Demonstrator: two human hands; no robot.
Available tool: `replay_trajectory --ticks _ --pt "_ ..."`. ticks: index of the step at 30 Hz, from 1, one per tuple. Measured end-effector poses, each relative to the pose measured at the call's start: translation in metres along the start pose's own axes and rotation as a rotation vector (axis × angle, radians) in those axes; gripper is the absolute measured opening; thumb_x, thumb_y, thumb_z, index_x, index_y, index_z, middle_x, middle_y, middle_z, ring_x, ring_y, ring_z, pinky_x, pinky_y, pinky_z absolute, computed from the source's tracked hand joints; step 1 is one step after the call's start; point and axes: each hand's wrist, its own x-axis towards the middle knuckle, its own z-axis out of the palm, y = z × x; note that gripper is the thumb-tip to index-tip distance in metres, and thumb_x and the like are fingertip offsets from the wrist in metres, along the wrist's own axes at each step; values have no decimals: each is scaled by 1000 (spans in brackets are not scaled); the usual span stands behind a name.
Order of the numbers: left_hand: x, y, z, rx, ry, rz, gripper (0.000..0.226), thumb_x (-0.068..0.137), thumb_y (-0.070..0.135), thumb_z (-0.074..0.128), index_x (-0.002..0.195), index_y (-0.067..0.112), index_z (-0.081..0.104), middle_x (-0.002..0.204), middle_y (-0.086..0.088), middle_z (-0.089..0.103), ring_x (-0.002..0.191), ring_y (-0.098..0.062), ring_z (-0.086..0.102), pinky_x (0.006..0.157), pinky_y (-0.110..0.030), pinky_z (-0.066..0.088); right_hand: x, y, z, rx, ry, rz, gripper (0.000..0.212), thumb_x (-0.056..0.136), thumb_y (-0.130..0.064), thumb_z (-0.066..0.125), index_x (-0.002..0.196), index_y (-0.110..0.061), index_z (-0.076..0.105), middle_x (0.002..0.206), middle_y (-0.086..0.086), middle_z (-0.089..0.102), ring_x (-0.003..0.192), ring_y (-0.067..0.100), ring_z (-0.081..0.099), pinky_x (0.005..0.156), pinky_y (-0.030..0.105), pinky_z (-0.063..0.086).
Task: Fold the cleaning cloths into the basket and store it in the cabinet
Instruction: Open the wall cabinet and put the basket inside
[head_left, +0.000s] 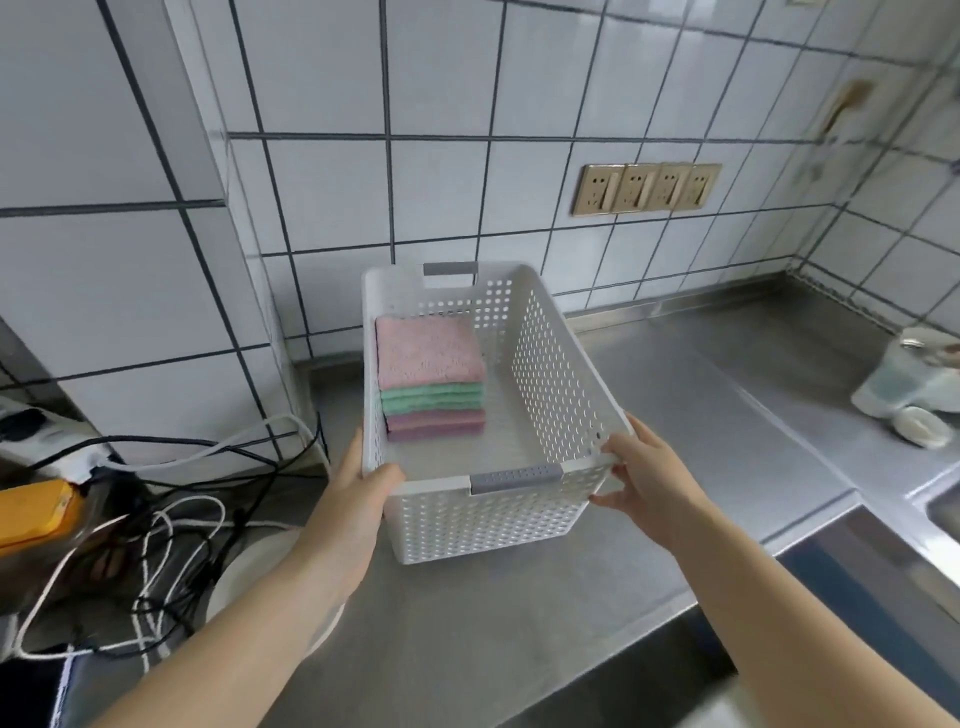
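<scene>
- White square wall tiles (441, 197) with dark grout fill the background, meeting at a corner behind a brushed stainless-steel desk (701, 415).
- On the desk, toward its back left corner, sits a white plastic basket (550, 379), rectangular, its walls perforated with rows of small round holes and a grey grip strip on each short end.
- Inside the basket, against its left wall, lies a neat stack of folded cleaning cloths (431, 379): pink on top, green in the middle, purple at the bottom, all with a fuzzy terry texture; the remaining floor of the basket shows bare.
- Left hand (358, 488) holds the near left corner of the basket, thumb hooked over the rim and the fingers curled narrow against the outer wall.
- Right hand (644, 473) grips the near right corner, thumb on the rim and fingers wrapped close round the outside.
- At the desk's left edge, a tangle of black and white cables (171, 499) lies beside an orange object (36, 512).
- Four gold-toned sockets (647, 188) sit in a row on the back wall.
- By the right edge stands a blurred pale container (904, 384) with a small round lid (922, 426) just beside it.
</scene>
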Motion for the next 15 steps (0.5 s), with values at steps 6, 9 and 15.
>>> replay_trajectory --ticks 6,9,15 --pt "-33 19 12 -11 -261 120 63 74 18 46 135 35 43 109 33 60 107 7 55 99 -30 39 -105 2 -24 67 165 -92 46 92 0 36 103 -38 58 66 -7 59 66 11 53 65 40 55" --pt "-60 28 18 -93 -419 145 64 82 8 45 129 52 43 114 17 64 103 -6 61 91 -31 44 -179 16 -27 100 327 -167 45 91 -2 37 111 -36 59 77 -3 60 75 14 54 77 48 53" --pt "-117 37 30 -110 -719 82 62 69 32 59 125 53 43 127 7 59 116 -19 57 100 -49 43 -324 52 -21 140 533 -302 46 91 -8 38 121 -39 55 87 -5 65 88 21 55 82 46 47"
